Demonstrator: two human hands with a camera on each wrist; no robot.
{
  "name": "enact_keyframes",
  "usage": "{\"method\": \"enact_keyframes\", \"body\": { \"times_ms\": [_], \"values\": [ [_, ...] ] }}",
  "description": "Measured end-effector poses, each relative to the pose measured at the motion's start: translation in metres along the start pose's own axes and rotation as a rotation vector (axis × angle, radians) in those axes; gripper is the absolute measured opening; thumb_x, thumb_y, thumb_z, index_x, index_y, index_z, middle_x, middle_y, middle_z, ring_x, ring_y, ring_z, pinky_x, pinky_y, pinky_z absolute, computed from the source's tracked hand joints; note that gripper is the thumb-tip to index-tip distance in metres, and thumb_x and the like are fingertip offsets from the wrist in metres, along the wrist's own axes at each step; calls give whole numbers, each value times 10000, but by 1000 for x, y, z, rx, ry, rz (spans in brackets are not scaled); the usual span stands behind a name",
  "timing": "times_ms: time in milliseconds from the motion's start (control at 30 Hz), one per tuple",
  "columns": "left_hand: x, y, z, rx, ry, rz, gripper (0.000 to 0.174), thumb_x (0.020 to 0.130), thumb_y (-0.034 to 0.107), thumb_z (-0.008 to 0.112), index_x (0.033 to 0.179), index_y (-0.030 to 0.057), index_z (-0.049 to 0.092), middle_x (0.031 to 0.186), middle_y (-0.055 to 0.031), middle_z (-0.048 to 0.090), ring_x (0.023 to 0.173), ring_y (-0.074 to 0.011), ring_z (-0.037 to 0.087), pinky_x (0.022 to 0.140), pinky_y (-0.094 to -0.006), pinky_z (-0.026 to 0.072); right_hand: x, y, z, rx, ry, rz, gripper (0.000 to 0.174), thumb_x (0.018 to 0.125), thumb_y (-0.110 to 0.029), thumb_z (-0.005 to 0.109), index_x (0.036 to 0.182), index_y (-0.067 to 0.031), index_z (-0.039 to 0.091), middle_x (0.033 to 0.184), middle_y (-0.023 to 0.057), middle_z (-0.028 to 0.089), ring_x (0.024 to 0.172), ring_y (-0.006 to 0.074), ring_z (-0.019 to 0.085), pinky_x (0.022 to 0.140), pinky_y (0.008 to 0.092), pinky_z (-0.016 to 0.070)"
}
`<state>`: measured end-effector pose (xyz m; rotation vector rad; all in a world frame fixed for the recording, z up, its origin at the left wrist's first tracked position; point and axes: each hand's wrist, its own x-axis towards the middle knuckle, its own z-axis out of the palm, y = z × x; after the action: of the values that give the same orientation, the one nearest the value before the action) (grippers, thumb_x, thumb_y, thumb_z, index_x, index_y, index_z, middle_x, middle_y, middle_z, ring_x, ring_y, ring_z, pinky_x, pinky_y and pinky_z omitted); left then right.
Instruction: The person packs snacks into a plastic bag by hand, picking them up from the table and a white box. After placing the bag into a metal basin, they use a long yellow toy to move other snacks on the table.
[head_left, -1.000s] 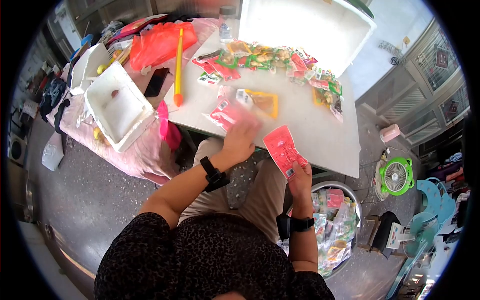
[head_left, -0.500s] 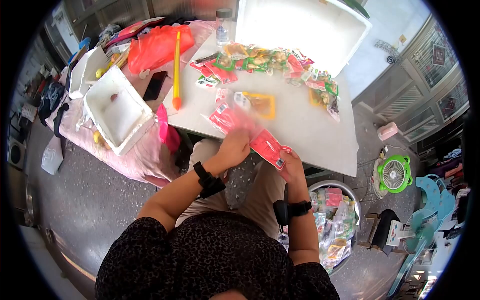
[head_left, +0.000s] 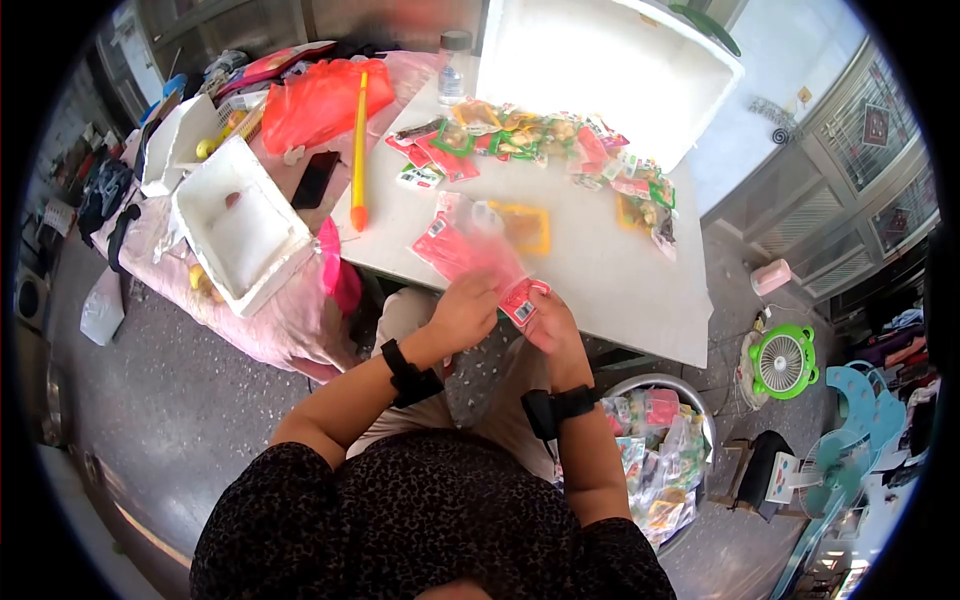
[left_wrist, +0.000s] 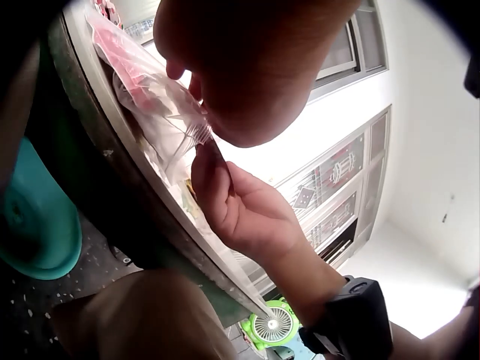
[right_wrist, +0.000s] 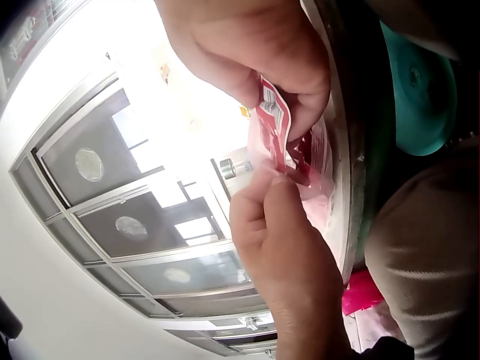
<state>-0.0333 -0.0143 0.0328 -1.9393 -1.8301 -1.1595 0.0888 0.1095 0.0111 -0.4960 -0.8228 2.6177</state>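
Over the table's near edge, my left hand (head_left: 466,315) pinches the mouth of a clear plastic bag (head_left: 478,215). Red packets (head_left: 450,252) show through the bag, which lies on the table (head_left: 620,290). My right hand (head_left: 550,325) grips a small red packet (head_left: 522,302) with a barcode between thumb and fingers. In the right wrist view that red packet (right_wrist: 273,112) is bent lengthwise, its far end at the bag's mouth beside the left thumb. A yellow-edged packet (head_left: 527,230) lies just beyond the bag.
Several colourful snack packets (head_left: 520,135) lie along the back of the table, before a white foam box (head_left: 600,80). A metal basin (head_left: 708,430) full of packets stands at the right. To the left are a yellow stick (head_left: 360,150), a phone (head_left: 316,180) and a foam tray (head_left: 240,225).
My right hand has moved left and brought the red packet to the bag, where its far part now overlaps the bag. The left hand has gone from reaching over the bag to pinching its mouth.
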Motion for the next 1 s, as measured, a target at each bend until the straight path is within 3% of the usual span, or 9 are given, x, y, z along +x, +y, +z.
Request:
{"method": "enact_keyframes", "body": {
  "times_ms": [133, 233, 333, 433, 533, 733, 833, 1000],
  "values": [
    [-2, 5, -5, 27, 15, 8, 93, 627, 40, 553, 708, 24, 510, 977, -125, 515, 982, -313, 471, 848, -409, 371, -7, -2, -1, -46, -5, -13, 223, 844, -85, 416, 1052, -8, 429, 1029, 124, 513, 923, 232, 534, 791, 385, 452],
    [-3, 13, -4, -29, -15, 0, 93, 620, 40, 557, 694, 25, 502, 971, -117, 517, 981, -310, 474, 848, -409, 370, -3, 3, 19, 39, 89, -68, 205, 834, -85, 430, 1028, -22, 457, 974, 106, 541, 858, 208, 558, 725, 344, 483],
    [-8, 14, 0, -38, -22, 33, 107, 616, 34, 554, 712, 21, 508, 969, -111, 518, 981, -304, 475, 845, -407, 372, 7, 13, 25, -253, 202, -58, 182, 815, -87, 449, 988, -53, 494, 870, 73, 573, 721, 177, 578, 593, 287, 494],
    [-9, 19, -7, -53, -33, 19, 121, 614, 24, 546, 731, 15, 516, 956, -115, 522, 969, -305, 481, 840, -403, 376, 11, 13, 17, -689, 258, 70, 182, 805, -61, 444, 976, -73, 505, 823, 55, 575, 644, 148, 567, 502, 254, 473],
    [-11, 21, -9, -66, 30, 33, 145, 588, 26, 551, 727, 0, 520, 928, -131, 519, 923, -319, 485, 800, -408, 392, 9, 20, 23, -127, 150, 8, 173, 797, -42, 451, 959, -66, 506, 828, 57, 571, 677, 164, 566, 549, 277, 479],
    [-12, 18, -12, -62, 4, 15, 141, 601, 9, 543, 741, 10, 522, 927, -131, 534, 925, -309, 507, 829, -387, 387, 25, 37, 16, -50, 113, -160, 214, 795, -26, 470, 1009, -25, 477, 938, 92, 547, 822, 219, 555, 695, 349, 474],
    [-18, 11, -10, -27, -4, 38, 179, 596, 46, 586, 765, 12, 535, 955, -135, 520, 951, -307, 489, 815, -389, 393, 17, 35, 30, 24, 118, -188, 194, 794, -33, 483, 987, -19, 490, 949, 93, 548, 829, 218, 557, 692, 347, 477],
    [-24, 25, -23, 137, -73, 0, 349, 590, 111, 616, 924, 59, 526, 1055, -144, 452, 998, -309, 433, 849, -410, 350, -2, 23, 28, -88, 162, -42, 158, 784, -48, 493, 941, -34, 510, 865, 73, 567, 745, 171, 559, 624, 279, 465]
  ]
}}
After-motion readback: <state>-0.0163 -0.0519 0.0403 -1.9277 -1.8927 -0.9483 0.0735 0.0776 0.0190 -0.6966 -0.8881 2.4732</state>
